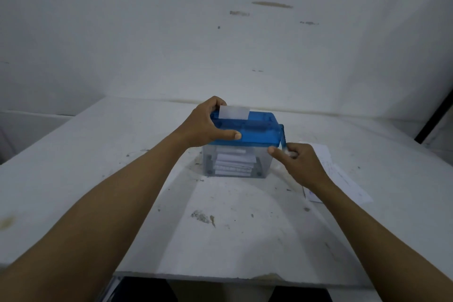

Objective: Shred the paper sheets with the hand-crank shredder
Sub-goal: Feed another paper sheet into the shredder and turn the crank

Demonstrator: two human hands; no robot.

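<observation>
Shredder [241, 144] stands near the middle of the white tabletop [73, 179], a blue top unit seated on a clear bin. Nearest the camera, the tabletop's front edge runs across the lower frame, with dark space below it; both bare forearms reach over this edge toward the unit. The surface between the front edge and the bin is scuffed and carries grey smudges [203, 217] but no loose objects. To the right, a stack of paper sheets [343, 176] lies flat on the tabletop, partly hidden by the right wrist and forearm. The right hand [300, 162] is closed around the knob of the blue crank [283, 140], which hangs downward along the shredder's right side; the thumb points toward the bin. The left hand [204, 124] clamps the left end of the blue top, thumb laid along the front face and fingers curled over the far edge. Inside the clear bin, white shredded paper [234, 163] is piled behind the front wall. A paper sheet [234, 112] stands upright in the top slot, just beside the left fingers. Open tabletop extends left of the shredder and behind it up to the far edge, which meets a marked white wall [220, 32]. A dark strip [434, 117] slants at the far right.
</observation>
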